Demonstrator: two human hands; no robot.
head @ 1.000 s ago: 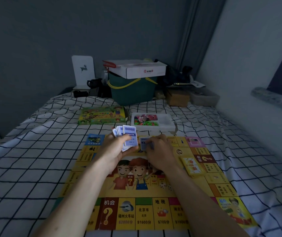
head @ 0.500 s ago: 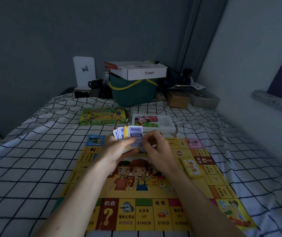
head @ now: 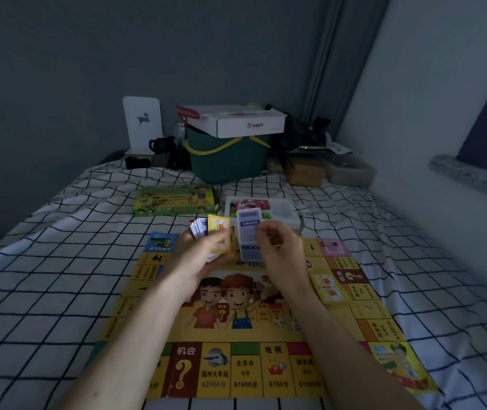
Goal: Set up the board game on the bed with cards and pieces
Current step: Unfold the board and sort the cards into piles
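A yellow game board (head: 254,329) lies flat on the checked bed sheet. Above its far edge my left hand (head: 198,255) holds a fanned stack of cards (head: 207,232), a yellow card at the front and blue ones behind. Just to the right, my right hand (head: 280,255) pinches a single blue card (head: 248,238) upright, clear of the fan. A small pile of yellow cards (head: 328,287) rests on the board's right side. Behind the hands sit the green game box (head: 174,201) and a white tray of pieces (head: 283,210).
At the head of the bed stand a green basket (head: 227,161) with a white carton (head: 236,121) on top, a white deer card (head: 143,122), dark gadgets (head: 159,152) and brown boxes (head: 306,171). A wall (head: 428,143) runs along the right.
My right hand came off the board, took a blue card from the front of the fan and pulled it to the right. A yellow card now shows at the fan's front.
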